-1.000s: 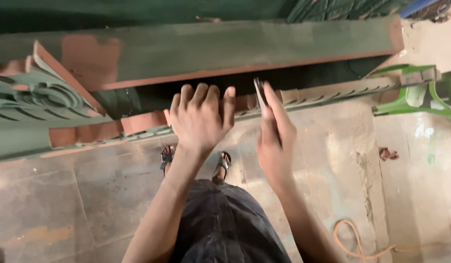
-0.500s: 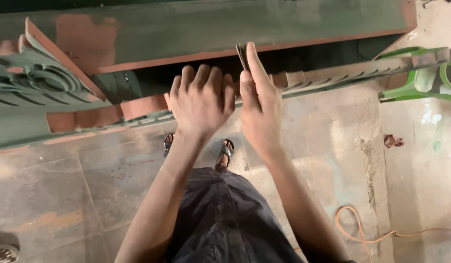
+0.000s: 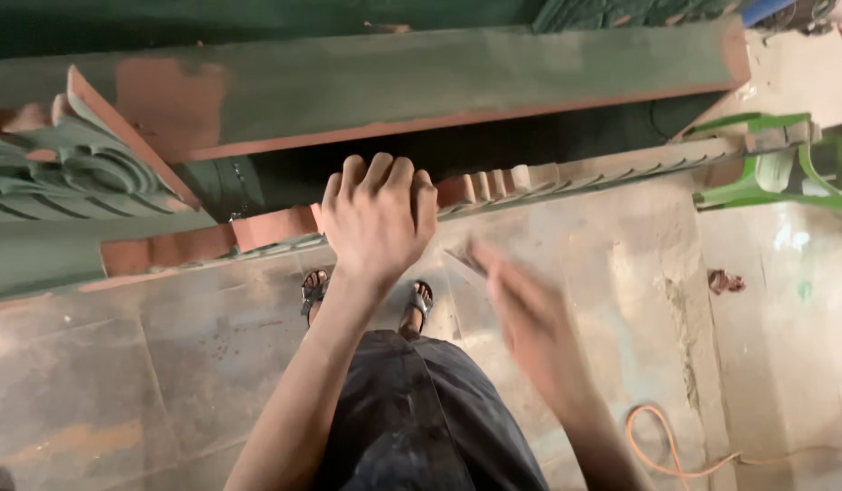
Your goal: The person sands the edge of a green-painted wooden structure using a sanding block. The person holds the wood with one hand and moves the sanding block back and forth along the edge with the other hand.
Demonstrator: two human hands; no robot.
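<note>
left hand (image 3: pixel 377 218) flat, fingers spread on carved moulding (image 3: pixel 548 186), right hand (image 3: pixel 530 327) blurred, grip unclear, stained concrete floor (image 3: pixel 166 364), green chair (image 3: pixel 775 168), orange cord (image 3: pixel 662 450)

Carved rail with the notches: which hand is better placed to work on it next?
Probably the left hand: its fingers lie over the notched carved rail. The right hand is motion-blurred and off the rail, over the floor; whether it holds anything is unclear.
</note>
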